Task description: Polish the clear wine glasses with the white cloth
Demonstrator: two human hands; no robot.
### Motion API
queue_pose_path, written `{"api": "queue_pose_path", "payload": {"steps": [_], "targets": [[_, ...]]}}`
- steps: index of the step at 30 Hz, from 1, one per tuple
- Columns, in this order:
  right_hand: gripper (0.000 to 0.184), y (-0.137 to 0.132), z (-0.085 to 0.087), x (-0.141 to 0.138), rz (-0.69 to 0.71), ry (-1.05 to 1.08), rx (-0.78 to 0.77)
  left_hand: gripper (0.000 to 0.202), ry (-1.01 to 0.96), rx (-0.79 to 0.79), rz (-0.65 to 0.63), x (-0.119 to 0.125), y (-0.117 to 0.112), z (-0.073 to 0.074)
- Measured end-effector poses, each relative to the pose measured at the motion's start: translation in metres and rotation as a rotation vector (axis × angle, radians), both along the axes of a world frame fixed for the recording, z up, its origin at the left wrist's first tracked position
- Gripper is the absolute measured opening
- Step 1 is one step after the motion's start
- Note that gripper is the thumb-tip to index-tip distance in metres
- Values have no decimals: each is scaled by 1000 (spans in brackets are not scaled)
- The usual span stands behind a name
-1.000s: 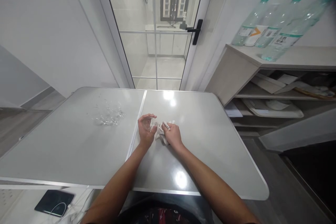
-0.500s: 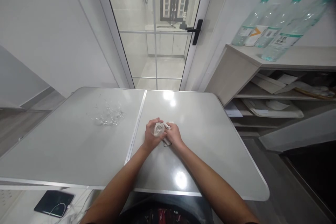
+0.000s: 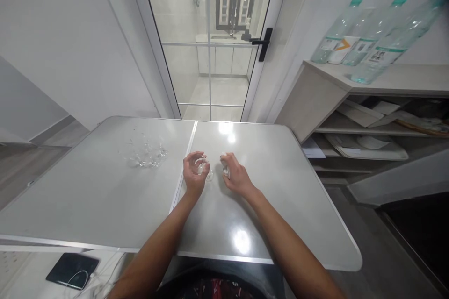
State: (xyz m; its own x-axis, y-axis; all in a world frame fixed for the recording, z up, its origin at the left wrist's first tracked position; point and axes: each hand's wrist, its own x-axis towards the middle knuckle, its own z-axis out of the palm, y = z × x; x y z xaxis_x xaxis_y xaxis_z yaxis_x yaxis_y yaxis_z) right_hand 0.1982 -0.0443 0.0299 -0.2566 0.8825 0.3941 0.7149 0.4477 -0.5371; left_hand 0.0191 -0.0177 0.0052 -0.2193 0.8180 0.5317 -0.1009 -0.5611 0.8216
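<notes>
My left hand (image 3: 194, 173) is curled around a small clear glass (image 3: 201, 169) just right of the table's white seam. The glass looks tilted, with its rounded end near the thumb, and the fingers hide part of it. My right hand (image 3: 235, 174) is closed on a crumpled white cloth or tissue (image 3: 225, 168), mostly covered by the fingers. A gap of bare tabletop lies between the hands, and cloth and glass are apart. Left of the seam, a scatter of small clear shiny pieces (image 3: 149, 156) lies on the grey table (image 3: 115, 205).
Several clear plastic bottles (image 3: 380, 56) with green caps stand on the shelf unit (image 3: 326, 74) at right. A glass door (image 3: 210, 79) with a black handle (image 3: 265, 44) is beyond the table. A dark tablet (image 3: 72, 271) with a white cable lies below the table's front left edge.
My hands have moved apart: the left went left with the glass, and the right drew slightly right with the white cloth. The glass has turned from mouth-up to tilted.
</notes>
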Motion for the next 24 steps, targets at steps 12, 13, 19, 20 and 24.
{"api": "queue_pose_path", "payload": {"steps": [12, 13, 19, 20, 24], "targets": [[71, -12, 12, -18, 248, -533, -294, 49, 214, 0, 27, 0, 0, -3], [67, -12, 11, -19, 238, -536, -296, 49, 220, -4, 23, 0, 0, -4], [58, -11, 7, -18, 212, -541, -273, 52, 237, -30, 5, 4, 1, -7], [58, -11, 6, -18, 211, -540, -270, 53, 239, -34, -1, 4, 2, -8], [47, -10, 3, -19, 179, -562, -295, 67, 294, -16, -41, 4, 4, -10]]}}
